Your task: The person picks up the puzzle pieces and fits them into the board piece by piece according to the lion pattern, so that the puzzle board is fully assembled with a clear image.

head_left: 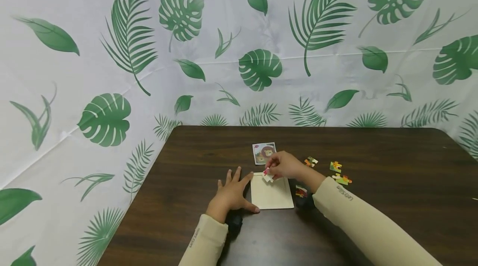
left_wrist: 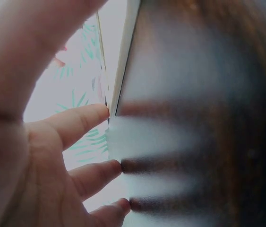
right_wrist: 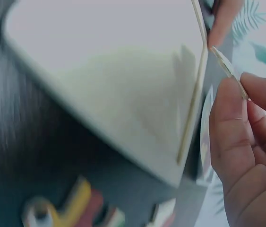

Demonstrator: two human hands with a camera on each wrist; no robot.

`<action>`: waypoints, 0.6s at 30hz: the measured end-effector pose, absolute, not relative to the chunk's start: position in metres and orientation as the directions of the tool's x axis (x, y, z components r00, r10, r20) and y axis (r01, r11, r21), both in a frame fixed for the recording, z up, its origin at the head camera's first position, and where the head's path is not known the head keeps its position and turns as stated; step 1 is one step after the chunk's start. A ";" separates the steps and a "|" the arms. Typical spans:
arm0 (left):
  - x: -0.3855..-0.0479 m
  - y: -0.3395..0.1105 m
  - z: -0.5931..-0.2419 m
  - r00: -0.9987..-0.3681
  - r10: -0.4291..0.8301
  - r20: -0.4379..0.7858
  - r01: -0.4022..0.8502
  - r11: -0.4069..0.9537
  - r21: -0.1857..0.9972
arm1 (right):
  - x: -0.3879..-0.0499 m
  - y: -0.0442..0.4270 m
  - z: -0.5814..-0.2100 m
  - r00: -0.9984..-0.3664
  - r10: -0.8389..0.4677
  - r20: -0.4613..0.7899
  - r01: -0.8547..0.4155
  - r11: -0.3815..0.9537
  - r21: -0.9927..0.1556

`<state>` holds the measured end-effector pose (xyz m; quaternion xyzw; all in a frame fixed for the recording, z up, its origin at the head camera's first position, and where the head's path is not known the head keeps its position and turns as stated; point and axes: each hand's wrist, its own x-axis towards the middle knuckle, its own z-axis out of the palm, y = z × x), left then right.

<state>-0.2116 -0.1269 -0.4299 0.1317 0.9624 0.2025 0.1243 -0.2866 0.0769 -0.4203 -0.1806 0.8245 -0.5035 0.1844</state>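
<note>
Your R hand [head_left: 286,165] is pinching 1 puzzle pc [head_left: 267,176] between thumb & fingers over the far edge of the board [head_left: 270,197]; you're gripping just 1 end, prob. leaving the other free for aiming. Your L hand [head_left: 231,194] is holding its fingers spread along the board's L side, prob. steadying it. Beyond, a lion card [head_left: 261,159] is lying near, maybe for ref.; 4 loose pcs [head_left: 336,167] are sitting R on the bench [head_left: 403,166], likely for easy reach.

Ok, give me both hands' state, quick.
Left hand: open, fingers spread, at the board's edge.
Right hand: closed, pinching a puzzle piece.
</note>
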 end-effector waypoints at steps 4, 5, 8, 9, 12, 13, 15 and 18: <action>-0.213 -0.127 -0.430 -0.933 0.308 -0.186 0.208 0.884 0.419 | -0.279 0.064 -0.421 -0.875 -0.467 -0.125 -0.101 0.430 -0.897; -0.213 -0.127 -0.431 -0.933 0.310 -0.184 0.210 0.883 0.419 | -0.278 0.061 -0.422 -0.881 -0.457 -0.124 -0.102 0.438 -0.893; -0.214 -0.127 -0.431 -0.933 0.312 -0.179 0.216 0.884 0.415 | -0.275 0.053 -0.424 -0.909 -0.400 -0.115 -0.100 0.478 -0.873; -0.214 -0.127 -0.431 -0.933 0.312 -0.178 0.217 0.884 0.414 | -0.274 0.051 -0.425 -0.919 -0.378 -0.113 -0.097 0.495 -0.863; -0.214 -0.127 -0.432 -0.933 0.311 -0.182 0.216 0.887 0.408 | -0.273 0.046 -0.428 -0.945 -0.309 -0.107 -0.084 0.546 -0.833; -0.214 -0.127 -0.432 -0.933 0.310 -0.183 0.215 0.888 0.407 | -0.273 0.045 -0.428 -0.951 -0.288 -0.111 -0.073 0.558 -0.826; -0.214 -0.127 -0.432 -0.933 0.309 -0.186 0.213 0.889 0.405 | -0.273 0.044 -0.429 -0.959 -0.259 -0.116 -0.055 0.572 -0.818; -0.215 -0.127 -0.433 -0.933 0.306 -0.190 0.210 0.890 0.404 | -0.272 0.042 -0.430 -0.966 -0.227 -0.124 -0.031 0.577 -0.817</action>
